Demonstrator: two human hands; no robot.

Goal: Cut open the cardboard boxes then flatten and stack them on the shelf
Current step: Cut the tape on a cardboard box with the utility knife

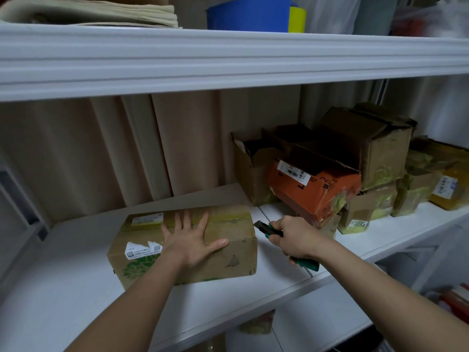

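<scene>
Cardboard box (185, 246) lies taped on white shelf (253, 288) before us. Our left hand (193, 240) pressed flat on top, fingers spread; our right hand (295, 236) grips green cutter (271, 231), blade just beside box's right end.

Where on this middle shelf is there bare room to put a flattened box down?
Bare white shelf lies left of the taped box under the left hand, and a strip in front of it. Right of the right hand gripping the cutter, stacked boxes crowd it.
</scene>
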